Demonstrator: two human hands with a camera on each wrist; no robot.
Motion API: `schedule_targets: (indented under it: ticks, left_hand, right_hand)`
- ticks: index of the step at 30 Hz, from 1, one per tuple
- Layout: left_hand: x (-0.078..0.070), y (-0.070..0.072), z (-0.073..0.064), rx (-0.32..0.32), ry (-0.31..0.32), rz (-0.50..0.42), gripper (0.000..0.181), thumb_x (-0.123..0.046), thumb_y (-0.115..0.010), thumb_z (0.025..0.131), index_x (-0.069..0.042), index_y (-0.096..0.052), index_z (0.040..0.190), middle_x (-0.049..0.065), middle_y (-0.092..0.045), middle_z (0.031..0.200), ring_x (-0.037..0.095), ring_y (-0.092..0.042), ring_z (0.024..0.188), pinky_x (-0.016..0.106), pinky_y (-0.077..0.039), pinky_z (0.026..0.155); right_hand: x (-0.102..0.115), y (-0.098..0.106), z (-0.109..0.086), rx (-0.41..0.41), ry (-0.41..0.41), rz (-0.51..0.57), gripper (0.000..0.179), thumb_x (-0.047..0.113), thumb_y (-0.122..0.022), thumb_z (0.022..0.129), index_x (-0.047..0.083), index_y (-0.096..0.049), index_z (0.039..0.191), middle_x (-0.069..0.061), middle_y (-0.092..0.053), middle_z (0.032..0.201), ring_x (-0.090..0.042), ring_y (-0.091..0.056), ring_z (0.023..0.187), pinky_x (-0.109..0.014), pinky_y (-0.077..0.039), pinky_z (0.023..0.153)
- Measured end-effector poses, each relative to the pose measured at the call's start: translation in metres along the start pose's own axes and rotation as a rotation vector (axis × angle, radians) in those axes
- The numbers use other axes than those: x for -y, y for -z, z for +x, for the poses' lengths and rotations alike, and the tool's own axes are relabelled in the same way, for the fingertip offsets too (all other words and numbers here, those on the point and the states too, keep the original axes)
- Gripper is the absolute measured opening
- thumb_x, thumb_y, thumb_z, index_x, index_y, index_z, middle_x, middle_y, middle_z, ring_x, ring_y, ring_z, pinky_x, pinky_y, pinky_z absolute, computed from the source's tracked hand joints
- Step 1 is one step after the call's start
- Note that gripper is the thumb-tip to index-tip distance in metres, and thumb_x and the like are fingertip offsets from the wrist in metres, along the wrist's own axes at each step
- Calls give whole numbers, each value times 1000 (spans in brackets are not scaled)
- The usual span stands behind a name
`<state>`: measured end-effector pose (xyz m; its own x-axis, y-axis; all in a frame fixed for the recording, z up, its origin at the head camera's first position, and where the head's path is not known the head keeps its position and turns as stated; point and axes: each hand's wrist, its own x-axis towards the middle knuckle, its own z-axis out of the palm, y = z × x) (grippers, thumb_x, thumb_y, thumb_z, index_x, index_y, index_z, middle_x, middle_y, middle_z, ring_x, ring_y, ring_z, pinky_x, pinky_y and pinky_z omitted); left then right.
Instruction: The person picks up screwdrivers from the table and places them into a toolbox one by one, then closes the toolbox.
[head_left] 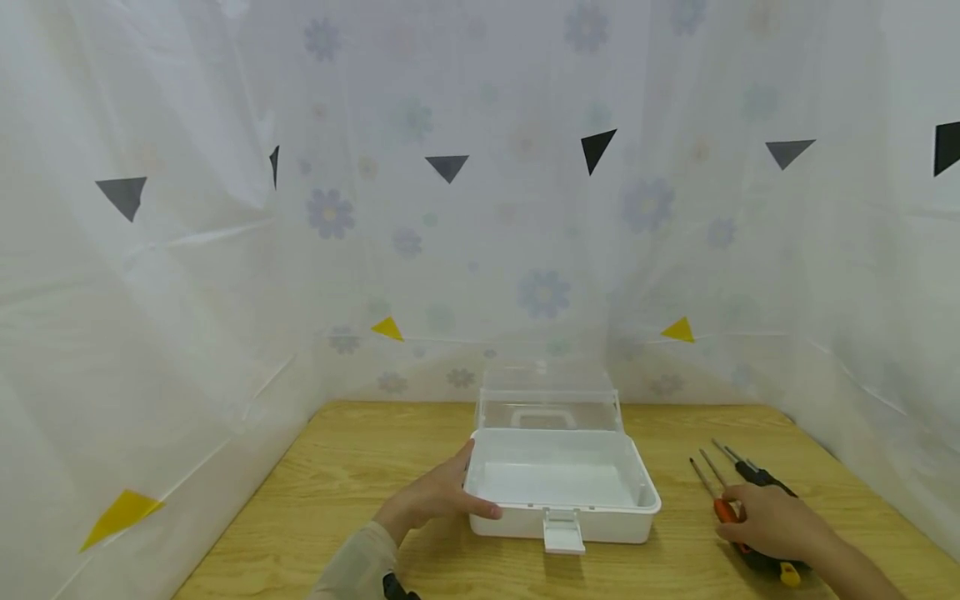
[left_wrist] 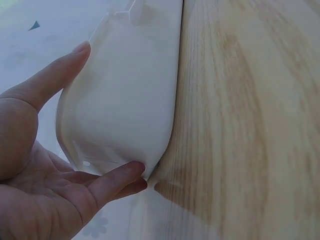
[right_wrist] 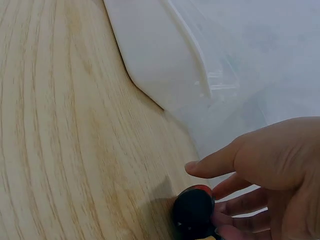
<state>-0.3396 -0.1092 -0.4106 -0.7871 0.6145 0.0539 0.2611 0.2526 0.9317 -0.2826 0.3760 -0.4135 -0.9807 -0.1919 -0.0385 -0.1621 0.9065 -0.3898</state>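
A white plastic toolbox stands on the table with its clear lid tipped back and its front latch hanging down. My left hand grips its left end, thumb along the front and fingers round the side and back, as the left wrist view also shows. At the right, my right hand reaches over a group of screwdrivers, its fingers at a red-handled screwdriver. In the right wrist view, the thumb stands apart from a dark, red-edged handle end, with the fingers touching its far side.
Beside the right hand lie black-handled screwdrivers, shafts pointing away, and a yellow handle end shows below the hand. The wooden table is enclosed by pale patterned plastic sheeting at the back and sides.
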Motion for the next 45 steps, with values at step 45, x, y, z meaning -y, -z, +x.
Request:
schedule_targets:
  ticks: [45]
  left_hand:
    - [6,1,1,7,-12,-2,125,-26,-90,83,-18,2,167,19,-31,159,40,-47,129,59,-33,111]
  right_hand:
    - [0,1,-1,-128,-121,42,55,28,-82,87,-5,-68,128,1,-72,82,-17,-60,55,-35,-43,48]
